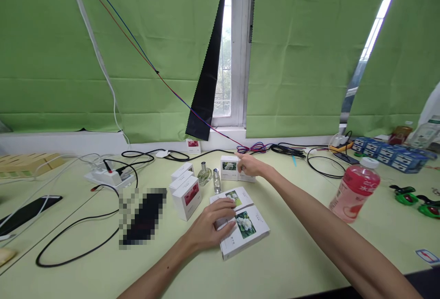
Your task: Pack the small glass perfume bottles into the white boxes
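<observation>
My left hand (213,223) lies with its fingers spread on two white boxes with white flower pictures, the nearer box (244,232) and the farther one (240,196). Farther back, my right hand (250,164) is at two upright white boxes (229,169), its fingers at the top and front of the right one; whether they grip it cannot be made out. Between the box groups stand a round glass bottle (204,174) and a slim glass bottle (217,181). Left of them, several white boxes with red pictures (187,198) stand in a row.
A pink drink bottle (355,190) stands beside my right forearm. Black cables, a power strip (110,176) and a phone (29,214) lie on the left. Blue boxes (390,154) and green items (405,197) are at the right.
</observation>
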### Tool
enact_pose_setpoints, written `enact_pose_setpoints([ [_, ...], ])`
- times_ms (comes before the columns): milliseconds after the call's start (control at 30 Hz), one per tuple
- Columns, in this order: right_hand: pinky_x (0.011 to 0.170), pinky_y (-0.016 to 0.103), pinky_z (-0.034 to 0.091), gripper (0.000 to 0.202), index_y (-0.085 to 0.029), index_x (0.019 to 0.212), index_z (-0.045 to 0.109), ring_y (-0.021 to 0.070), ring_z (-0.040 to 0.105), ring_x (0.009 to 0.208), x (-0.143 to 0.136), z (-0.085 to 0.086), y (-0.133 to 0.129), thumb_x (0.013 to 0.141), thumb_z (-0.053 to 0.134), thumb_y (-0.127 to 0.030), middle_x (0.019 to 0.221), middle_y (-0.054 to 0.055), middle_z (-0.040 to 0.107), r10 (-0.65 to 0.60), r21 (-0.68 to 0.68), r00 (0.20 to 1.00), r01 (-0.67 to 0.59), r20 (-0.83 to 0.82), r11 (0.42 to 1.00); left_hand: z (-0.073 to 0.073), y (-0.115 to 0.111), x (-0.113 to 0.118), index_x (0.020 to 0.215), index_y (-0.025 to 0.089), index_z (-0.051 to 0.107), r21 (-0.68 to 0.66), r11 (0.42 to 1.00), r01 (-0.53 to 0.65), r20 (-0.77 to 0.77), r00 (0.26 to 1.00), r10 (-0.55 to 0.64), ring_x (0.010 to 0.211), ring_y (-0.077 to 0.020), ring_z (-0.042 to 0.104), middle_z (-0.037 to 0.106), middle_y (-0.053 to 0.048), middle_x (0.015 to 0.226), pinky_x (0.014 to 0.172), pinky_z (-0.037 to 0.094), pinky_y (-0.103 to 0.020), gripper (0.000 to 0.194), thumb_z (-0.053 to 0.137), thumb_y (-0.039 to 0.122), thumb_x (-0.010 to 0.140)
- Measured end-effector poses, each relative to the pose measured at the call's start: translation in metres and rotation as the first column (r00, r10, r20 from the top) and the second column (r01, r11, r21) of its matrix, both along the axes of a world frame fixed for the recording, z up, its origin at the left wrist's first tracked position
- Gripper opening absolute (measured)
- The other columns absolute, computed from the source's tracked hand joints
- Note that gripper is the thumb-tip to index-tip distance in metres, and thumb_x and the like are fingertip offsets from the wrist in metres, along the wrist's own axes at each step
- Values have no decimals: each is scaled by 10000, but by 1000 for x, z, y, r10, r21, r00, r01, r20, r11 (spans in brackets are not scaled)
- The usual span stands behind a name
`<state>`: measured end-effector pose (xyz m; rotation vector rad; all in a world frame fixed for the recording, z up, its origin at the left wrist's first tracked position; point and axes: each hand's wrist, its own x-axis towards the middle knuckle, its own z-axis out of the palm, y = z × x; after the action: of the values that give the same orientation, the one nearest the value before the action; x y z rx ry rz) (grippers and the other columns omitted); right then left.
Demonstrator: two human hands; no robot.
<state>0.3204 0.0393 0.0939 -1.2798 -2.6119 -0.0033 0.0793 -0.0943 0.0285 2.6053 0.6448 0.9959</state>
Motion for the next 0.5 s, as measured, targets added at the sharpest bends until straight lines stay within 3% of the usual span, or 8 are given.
enact_pose_setpoints([
  [100,1042,373,430,299,-179,758,814,330,537,1322,-1,-1,-3,677,589,0,1376,148,629,-12,25,999,13,-38,1000,0,1,1,1080,184,728,37,999,-12,54,998,10,1149,-257,660,748,-123,1139,983,572,-437,208,580,208,937],
  [267,1122,479,342,235,-164,724,778,338,503,1338,-8,4,-14,720,585,-29,1414,163,589,-19,113,991,34,-134,993,-2,3,1,1006,192,741,18,989,-150,89,985,148,1087,-251,678,754,-112,1088,945,581,-424,209,546,257,971],
  [367,1123,468,334,251,-149,875,760,295,500,1315,-18,9,-25,812,541,-46,1402,167,583,-10,185,980,48,-201,982,-2,4,1,988,193,742,-18,969,-246,59,967,247,1105,-261,674,748,-110,1107,937,586,-419,238,536,311,975],
  [500,1032,386,414,275,-147,1118,675,247,585,1153,-41,12,-42,919,492,-98,1228,146,650,51,254,948,32,-313,967,-3,5,2,973,202,743,-71,965,-252,27,967,255,1126,-259,678,748,-95,1143,1025,548,-442,261,528,351,979],
])
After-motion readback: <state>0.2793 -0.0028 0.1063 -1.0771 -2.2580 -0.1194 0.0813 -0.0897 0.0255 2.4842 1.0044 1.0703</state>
